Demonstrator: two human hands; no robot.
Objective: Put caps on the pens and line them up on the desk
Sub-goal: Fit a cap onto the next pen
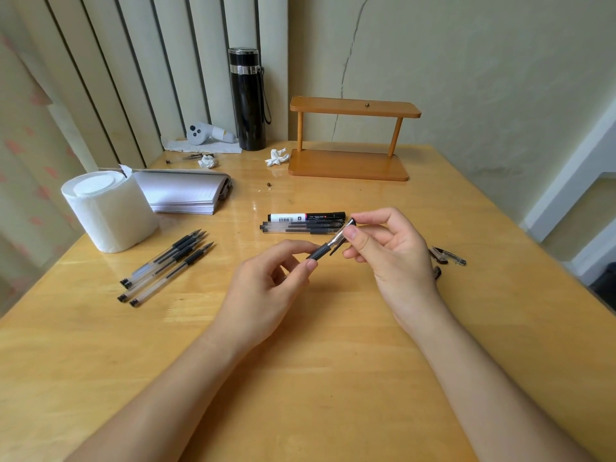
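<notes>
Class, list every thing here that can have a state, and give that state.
Held pen, cap over its tip.
Left hand, pinches the pen's grip.
Right hand, pinches the cap.
Three pens at left, uncapped, lying side by side.
Pens in the far row, capped, lined up.
Loose caps at right, off any pen.
Flask, upright, lid on.

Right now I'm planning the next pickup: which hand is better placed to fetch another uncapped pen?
Left. The uncapped pens lie on the left hand's side by the tissue roll; the right hand sits nearer the loose caps.
</notes>
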